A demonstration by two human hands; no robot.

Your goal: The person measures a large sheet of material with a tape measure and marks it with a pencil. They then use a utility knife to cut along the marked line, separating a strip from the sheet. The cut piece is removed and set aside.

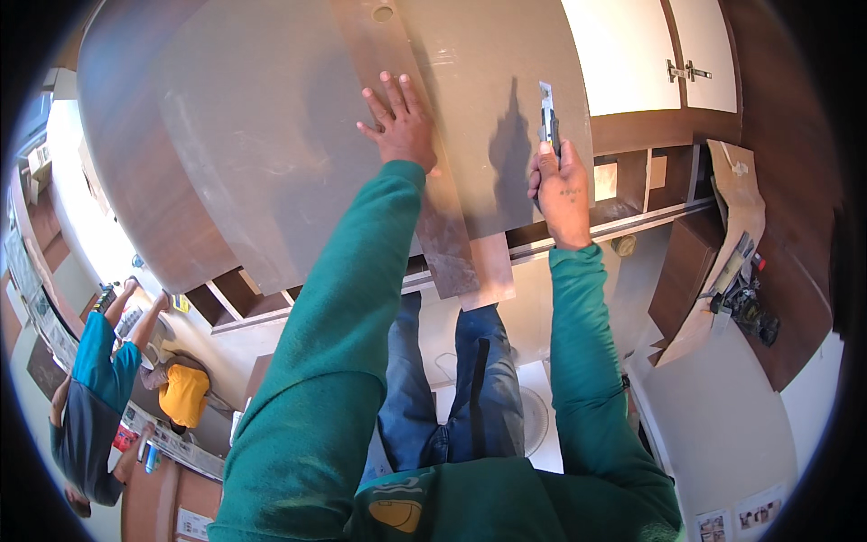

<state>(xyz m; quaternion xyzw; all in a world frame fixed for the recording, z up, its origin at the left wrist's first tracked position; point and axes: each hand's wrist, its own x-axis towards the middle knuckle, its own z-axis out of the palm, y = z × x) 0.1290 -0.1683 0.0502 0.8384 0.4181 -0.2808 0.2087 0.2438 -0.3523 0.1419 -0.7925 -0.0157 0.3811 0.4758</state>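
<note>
My left hand (400, 126) lies flat with its fingers spread on a long brown wooden strip (447, 239). The strip runs across a large grey-brown sheet (271, 117), its near end jutting over the sheet's edge. Beneath that end a paler board (492, 266) shows. Raised over the sheet to the right, my right hand (564, 194) is wrapped round a utility knife (547, 122). The knife's blade is out and points away from me, apart from the strip. A shadow of hand and knife falls on the sheet beside it.
White cabinet doors (632, 54) with metal hinges (689, 70) are at the far right. Below them run open cabinet compartments (632, 176). A dark hand tool (745, 289) rests on a brown panel to the right. Two other people (95, 397) are at the left.
</note>
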